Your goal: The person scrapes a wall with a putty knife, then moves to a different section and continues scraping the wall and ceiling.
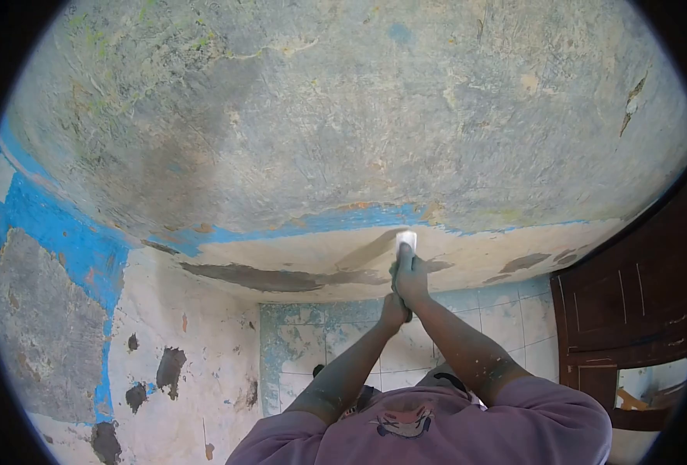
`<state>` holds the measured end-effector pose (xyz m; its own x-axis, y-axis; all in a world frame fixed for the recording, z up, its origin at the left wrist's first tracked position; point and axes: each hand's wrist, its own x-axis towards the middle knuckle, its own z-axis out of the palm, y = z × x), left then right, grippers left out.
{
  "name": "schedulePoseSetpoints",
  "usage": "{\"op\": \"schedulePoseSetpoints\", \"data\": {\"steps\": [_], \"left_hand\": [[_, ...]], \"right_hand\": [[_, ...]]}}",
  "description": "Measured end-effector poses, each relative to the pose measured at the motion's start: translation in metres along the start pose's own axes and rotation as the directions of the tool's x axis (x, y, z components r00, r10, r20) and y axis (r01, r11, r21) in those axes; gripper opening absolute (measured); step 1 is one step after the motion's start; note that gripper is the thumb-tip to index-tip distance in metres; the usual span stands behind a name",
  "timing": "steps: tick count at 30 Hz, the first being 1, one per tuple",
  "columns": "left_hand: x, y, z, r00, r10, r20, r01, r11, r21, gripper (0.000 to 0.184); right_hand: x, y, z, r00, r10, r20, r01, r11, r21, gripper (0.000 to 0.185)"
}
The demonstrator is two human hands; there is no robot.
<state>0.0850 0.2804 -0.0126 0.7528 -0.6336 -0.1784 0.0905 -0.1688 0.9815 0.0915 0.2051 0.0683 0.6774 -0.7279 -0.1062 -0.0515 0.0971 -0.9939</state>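
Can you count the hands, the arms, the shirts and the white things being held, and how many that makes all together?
Left hand and right hand: 2
Left arm and right arm: 2
Purplish-pink shirt: 1
White held thing: 1
Total: 6

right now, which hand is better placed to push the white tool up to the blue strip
Probably the right hand: it sits higher, right behind the white tool, just below the blue strip. The left hand is lower, farther from both.
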Motion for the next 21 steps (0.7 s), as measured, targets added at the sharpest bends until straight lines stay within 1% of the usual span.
{"op": "schedulePoseSetpoints", "data": {"steps": [1, 2, 3, 5, 6, 7, 9, 10, 11, 12, 13, 14, 15, 16, 17, 18, 19, 20, 21], "left_hand": [[0.004, 0.004, -0.003, 0.990, 0.139, 0.014, -0.140, 0.979, 0.150, 0.039], [0.015, 0.008, -0.009, 0.996, -0.025, 0.083, 0.041, 0.980, -0.194, 0.039], [0.012, 0.005, -0.008, 0.996, -0.032, 0.081, 0.047, 0.980, -0.195, 0.039], [0.013, 0.003, -0.007, 0.994, -0.081, 0.076, 0.100, 0.950, -0.295, 0.040], [0.007, 0.000, -0.004, 0.984, -0.167, 0.055, 0.176, 0.927, -0.330, 0.043], [-0.003, -0.004, 0.001, 0.983, -0.177, 0.054, 0.185, 0.926, -0.328, 0.043], [-0.010, -0.002, 0.010, 0.990, -0.055, -0.131, 0.034, 0.986, -0.160, 0.045], [-0.005, 0.002, 0.003, 0.996, -0.039, -0.080, 0.037, 0.999, -0.029, 0.045], [0.004, 0.006, -0.003, 0.996, -0.048, -0.078, 0.045, 0.998, -0.032, 0.045], [0.016, 0.009, -0.010, 0.999, 0.006, 0.044, -0.003, 0.997, -0.080, 0.045], [0.019, 0.006, -0.015, 0.985, 0.064, 0.162, -0.042, 0.990, -0.131, 0.046], [0.018, -0.001, -0.014, 0.990, 0.042, 0.132, -0.026, 0.993, -0.116, 0.039], [0.020, -0.001, -0.012, 0.990, 0.056, 0.128, -0.041, 0.992, -0.116, 0.039], [0.010, -0.008, -0.008, 0.997, -0.027, 0.075, 0.038, 0.989, -0.143, 0.033], [-0.002, -0.015, -0.003, 0.993, -0.111, 0.028, 0.114, 0.979, -0.170, 0.028], [0.001, -0.036, 0.007, 0.982, -0.173, -0.074, 0.149, 0.954, -0.259, 0.028], [0.009, -0.033, 0.007, 0.984, -0.162, -0.071, 0.139, 0.956, -0.260, 0.028], [0.016, -0.032, 0.004, 0.997, 0.036, -0.071, -0.042, 0.996, -0.082, 0.033], [0.021, -0.030, 0.000, 0.974, 0.225, -0.039, -0.221, 0.971, 0.092, 0.039]], "right_hand": [[0.004, -0.006, 0.004, 0.993, -0.119, 0.002, 0.119, 0.992, -0.034, 0.048], [0.007, -0.012, 0.009, 0.999, -0.048, -0.008, 0.048, 0.997, 0.057, 0.048], [0.004, -0.009, 0.008, 0.999, -0.042, -0.005, 0.042, 0.997, 0.057, 0.048], [0.006, -0.006, 0.008, 0.999, -0.025, -0.032, 0.026, 0.998, 0.049, 0.048], [0.000, -0.003, 0.005, 1.000, 0.022, -0.003, -0.022, 0.998, 0.065, 0.048], [-0.008, 0.002, 0.001, 0.999, 0.033, -0.003, -0.032, 0.997, 0.066, 0.048], [-0.011, 0.004, -0.002, 0.989, 0.143, 0.022, -0.144, 0.988, 0.051, 0.051], [-0.005, -0.003, 0.001, 0.989, 0.145, 0.020, -0.146, 0.988, 0.049, 0.051], [0.005, -0.011, 0.006, 0.997, 0.074, 0.006, -0.074, 0.996, 0.041, 0.051], [0.008, -0.016, 0.009, 1.000, 0.005, -0.004, -0.005, 0.999, 0.032, 0.051], [0.002, -0.014, 0.008, 1.000, 0.018, -0.002, -0.018, 0.999, 0.031, 0.051], [-0.001, -0.014, 0.008, 1.000, 0.027, -0.010, -0.027, 0.999, 0.037, 0.052], [0.003, -0.017, 0.007, 1.000, 0.018, -0.016, -0.018, 0.999, 0.043, 0.052], [-0.001, -0.010, 0.003, 0.995, 0.095, 0.019, -0.096, 0.994, 0.056, 0.052], [-0.009, -0.001, 0.001, 0.995, 0.099, 0.015, -0.100, 0.993, 0.058, 0.052], [-0.012, 0.006, -0.001, 0.993, 0.119, 0.009, -0.119, 0.992, 0.030, 0.051], [-0.012, 0.001, -0.001, 0.991, 0.136, 0.002, -0.136, 0.991, -0.001, 0.051], [-0.007, -0.004, 0.000, 1.000, 0.021, 0.011, -0.021, 1.000, 0.010, 0.050], [0.001, -0.012, 0.005, 1.000, 0.026, 0.009, -0.026, 1.000, 0.004, 0.050]]}}
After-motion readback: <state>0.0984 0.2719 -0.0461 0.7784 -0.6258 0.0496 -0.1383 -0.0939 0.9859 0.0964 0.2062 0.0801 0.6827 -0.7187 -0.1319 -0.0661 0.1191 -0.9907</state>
